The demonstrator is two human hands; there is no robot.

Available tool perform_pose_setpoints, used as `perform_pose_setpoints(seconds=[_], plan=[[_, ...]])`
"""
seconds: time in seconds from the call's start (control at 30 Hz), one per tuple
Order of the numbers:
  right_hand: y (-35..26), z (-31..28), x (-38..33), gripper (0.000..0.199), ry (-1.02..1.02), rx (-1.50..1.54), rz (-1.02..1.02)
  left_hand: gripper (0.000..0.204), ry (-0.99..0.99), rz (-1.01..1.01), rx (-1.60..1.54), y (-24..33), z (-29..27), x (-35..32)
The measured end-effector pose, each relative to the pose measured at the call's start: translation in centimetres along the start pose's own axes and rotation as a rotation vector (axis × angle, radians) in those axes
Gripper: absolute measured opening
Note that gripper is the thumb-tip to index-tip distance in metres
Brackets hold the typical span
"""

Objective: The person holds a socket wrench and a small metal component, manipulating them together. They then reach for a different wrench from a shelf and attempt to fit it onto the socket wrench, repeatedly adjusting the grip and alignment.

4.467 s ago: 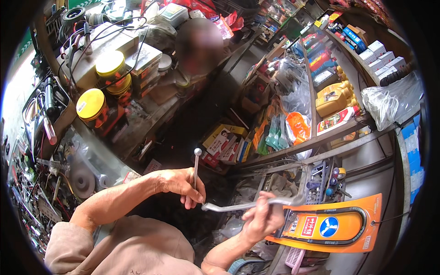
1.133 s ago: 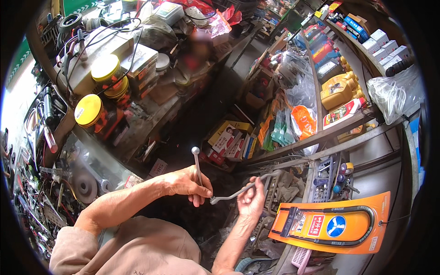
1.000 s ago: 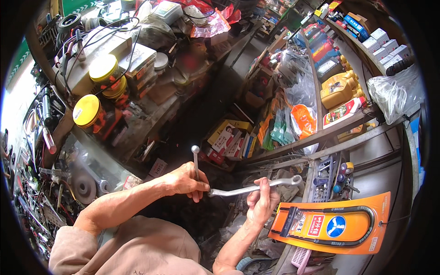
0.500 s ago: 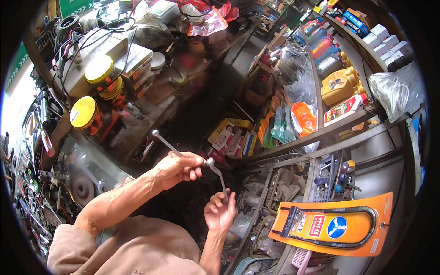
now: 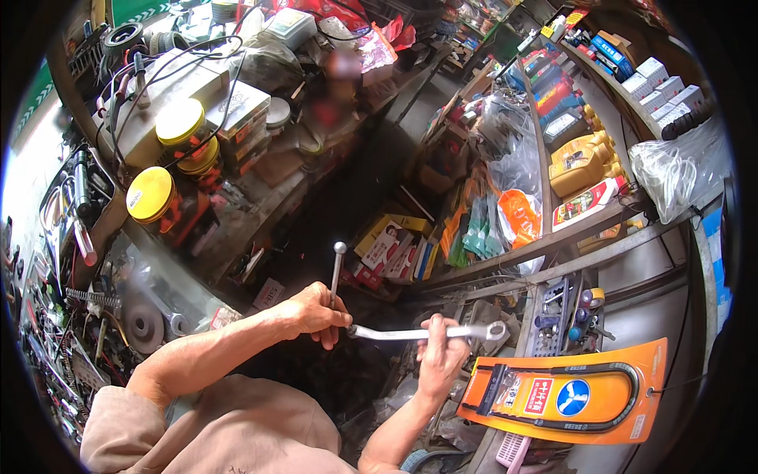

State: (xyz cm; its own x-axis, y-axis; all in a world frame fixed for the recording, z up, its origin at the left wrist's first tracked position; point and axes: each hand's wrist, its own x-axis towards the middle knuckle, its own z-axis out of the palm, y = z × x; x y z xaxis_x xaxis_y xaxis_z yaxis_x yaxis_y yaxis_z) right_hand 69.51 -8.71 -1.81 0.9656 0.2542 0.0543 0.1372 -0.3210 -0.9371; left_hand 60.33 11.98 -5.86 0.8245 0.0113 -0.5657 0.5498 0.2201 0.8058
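Observation:
My left hand [image 5: 320,316] is closed in a pinch on a slim metal rod [image 5: 336,272] with a rounded end, which stands nearly upright. To its right, my right hand [image 5: 440,357] has its fingers wrapped round a silver ring spanner [image 5: 395,335]. The spanner lies almost level, its ring end pointing right past my fingers. Its left end reaches close to the left fingertips; whether it touches the rod I cannot tell.
An orange package with a black belt [image 5: 564,395] hangs at the lower right. Yellow-lidded jars [image 5: 151,194] stand on the left bench. Yellow bottles [image 5: 584,164] line the right shelf, with cartons [image 5: 392,245] ahead. Cluttered tools and a metal disc [image 5: 144,328] lie left.
The rod has swung from leaning left to nearly upright. My right hand has moved right and slightly up, and the spanner has turned from steep to almost level.

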Motion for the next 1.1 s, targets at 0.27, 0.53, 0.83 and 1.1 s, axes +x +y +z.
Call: perform_pose_setpoints(seconds=[0.27, 0.53, 0.83, 1.1], plan=[[4.2, 3.8, -6.9, 0.048, 0.204, 0.392, 0.159, 0.020, 0.340, 0.121, -0.098, 0.2, -0.2, 0.5], [7.6, 5.6, -9.3, 0.033, -0.033, 1.604, 0.902, 0.027, 0.402, 0.270, -0.041, 0.2, 0.6, 0.4], [8.0, 5.9, -7.8, 0.028, -0.036, 1.765, 0.823, 0.022, 0.347, 0.211, -0.189, -0.1, -0.4, 0.2], [11.8, 4.4, -6.8, 0.030, -0.269, 1.883, 0.659, 0.028, -0.241, 0.086, -0.245, 1.3, -0.8, -1.3]])
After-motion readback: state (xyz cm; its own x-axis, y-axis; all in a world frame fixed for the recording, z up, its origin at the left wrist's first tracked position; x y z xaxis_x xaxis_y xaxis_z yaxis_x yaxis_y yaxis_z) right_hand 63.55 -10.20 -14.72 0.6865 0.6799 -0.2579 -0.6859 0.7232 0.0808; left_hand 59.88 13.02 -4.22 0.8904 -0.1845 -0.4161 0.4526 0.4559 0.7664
